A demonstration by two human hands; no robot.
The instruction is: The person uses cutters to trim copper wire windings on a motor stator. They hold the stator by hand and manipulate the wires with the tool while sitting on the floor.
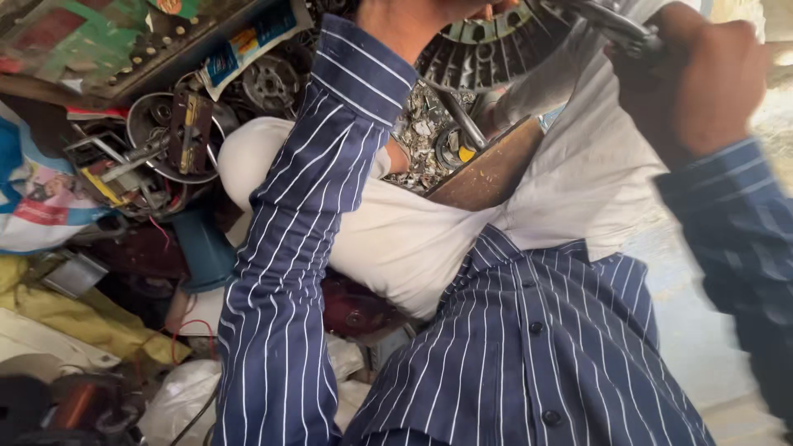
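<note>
1. While I look down, my right hand (702, 78) at two o'clock has its fingers closed round a dark metal tool handle (615, 25).
2. My left hand (405, 21) at twelve o'clock is cut off by the frame edge; I cannot tell its fingers' state. It lies against the round ribbed metal part (487, 49), nearer than the right.
3. The handle's long axis runs toward ten o'clock, onto that part.
4. Below it, a wooden block (487, 173) and metal scraps (421, 136); at nine o'clock, a cluttered scrap pile (173, 140).
</note>
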